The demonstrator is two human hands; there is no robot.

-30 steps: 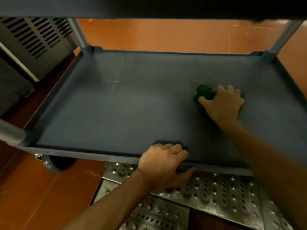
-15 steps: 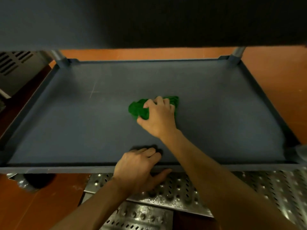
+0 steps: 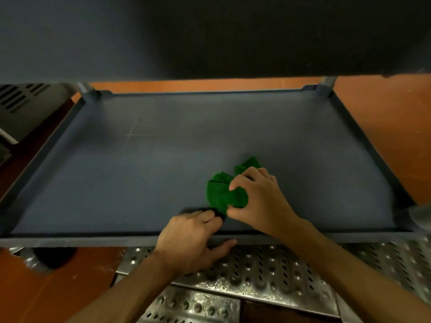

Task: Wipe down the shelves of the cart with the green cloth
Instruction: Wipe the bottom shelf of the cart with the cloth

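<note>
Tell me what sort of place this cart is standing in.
Likely a commercial kitchen or similar back-of-house area, though I can't be certain. Clues: the perforated steel floor grating below the near edge of the cart, the orange floor, and a louvred metal cabinet at far left.

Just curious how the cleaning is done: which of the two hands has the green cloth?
The right hand, gripping the bunched green cloth on the shelf. The left hand has no cloth; it only holds the shelf's front edge.
</note>
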